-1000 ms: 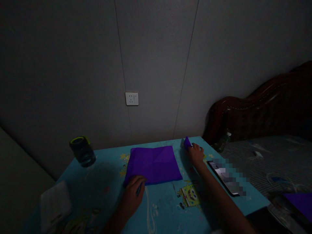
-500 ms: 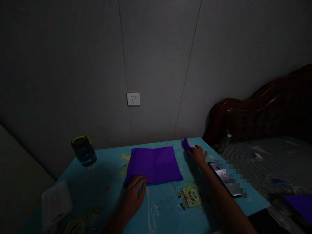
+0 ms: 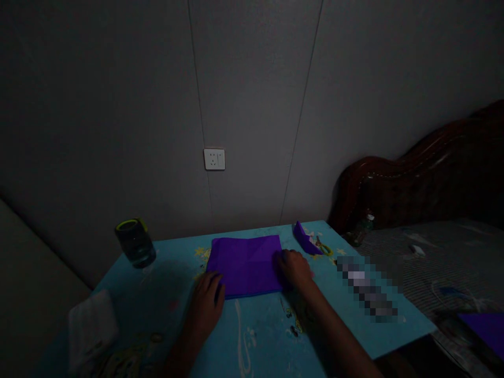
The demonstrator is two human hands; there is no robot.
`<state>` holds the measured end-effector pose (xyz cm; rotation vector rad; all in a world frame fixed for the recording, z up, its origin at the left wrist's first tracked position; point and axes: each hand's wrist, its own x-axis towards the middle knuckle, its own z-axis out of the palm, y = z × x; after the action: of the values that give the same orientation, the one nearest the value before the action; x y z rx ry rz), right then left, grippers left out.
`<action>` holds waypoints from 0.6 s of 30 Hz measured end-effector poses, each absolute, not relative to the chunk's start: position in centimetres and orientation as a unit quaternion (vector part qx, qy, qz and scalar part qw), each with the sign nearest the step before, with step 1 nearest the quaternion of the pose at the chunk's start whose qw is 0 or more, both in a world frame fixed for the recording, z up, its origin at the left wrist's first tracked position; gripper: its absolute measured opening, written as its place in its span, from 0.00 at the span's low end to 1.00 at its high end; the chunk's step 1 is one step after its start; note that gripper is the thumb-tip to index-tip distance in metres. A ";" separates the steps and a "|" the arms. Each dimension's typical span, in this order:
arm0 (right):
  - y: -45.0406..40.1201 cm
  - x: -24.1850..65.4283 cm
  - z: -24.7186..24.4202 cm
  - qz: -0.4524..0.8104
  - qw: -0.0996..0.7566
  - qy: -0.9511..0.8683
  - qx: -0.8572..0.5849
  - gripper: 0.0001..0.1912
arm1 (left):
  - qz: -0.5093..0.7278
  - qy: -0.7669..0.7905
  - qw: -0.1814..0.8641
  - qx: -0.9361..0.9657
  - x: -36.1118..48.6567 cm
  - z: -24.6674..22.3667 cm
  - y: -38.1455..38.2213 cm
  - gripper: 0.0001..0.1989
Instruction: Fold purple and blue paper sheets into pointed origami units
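A purple sheet (image 3: 246, 262), which looks like folded paper or thin cloth, lies flat on the blue table. My left hand (image 3: 205, 302) rests at its lower left edge, thumb apart from the loosely bent fingers. At the sheet's right edge lies my right hand (image 3: 296, 269), its fingertips bent over the border and its thumb out of sight; I see no firm grip. Past that hand lie a narrow purple strip (image 3: 305, 240), bent up at one end, and scissors (image 3: 326, 249) with yellow-green handles.
A dark bottle (image 3: 136, 244) with a lime rim stands at the table's (image 3: 268, 336) back left. Nearer lies a white pack (image 3: 92, 328). A blurred-out device (image 3: 364, 289) lies on the right. Beyond are a bed (image 3: 444, 262) and a wall with a socket (image 3: 214, 159).
My right hand has left the purple strip and come back to the sheet's right edge, uncovering the scissors. My left hand has shifted slightly left and up along the sheet's edge.
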<state>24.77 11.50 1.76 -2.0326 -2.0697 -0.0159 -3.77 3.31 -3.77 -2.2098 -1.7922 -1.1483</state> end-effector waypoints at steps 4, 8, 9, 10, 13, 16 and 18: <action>10.5 23.9 0.9 -0.002 0.121 -0.701 -0.703 0.16 | -0.339 -0.613 0.064 -0.711 -4.8 -5.3 4.0 0.17; 9.9 24.0 0.2 0.008 0.128 -0.717 -0.685 0.15 | -0.320 -0.624 0.049 -0.711 -4.9 -6.0 4.0 0.18; 9.9 24.0 0.0 0.010 0.131 -0.721 -0.680 0.15 | -0.320 -0.626 0.042 -0.710 -4.8 -6.0 4.0 0.18; 9.9 24.0 -0.2 0.013 0.134 -0.725 -0.675 0.16 | -0.323 -0.629 0.035 -0.707 -4.7 -6.0 3.9 0.18; 10.1 23.9 -0.7 0.022 0.141 -0.731 -0.667 0.18 | -0.335 -0.641 0.013 -0.691 -4.6 -5.5 3.9 0.18; 10.3 23.9 -1.2 0.028 0.149 -0.735 -0.661 0.20 | -0.344 -0.649 0.004 -0.679 -4.9 -4.8 3.9 0.18; 10.4 23.9 -1.4 0.032 0.152 -0.734 -0.661 0.20 | -0.345 -0.654 0.009 -0.673 -5.3 -4.4 3.9 0.17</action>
<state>23.86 10.36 -1.35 -1.8969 -2.1081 0.0909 -5.25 3.93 -4.45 -2.1036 -2.0423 -1.0781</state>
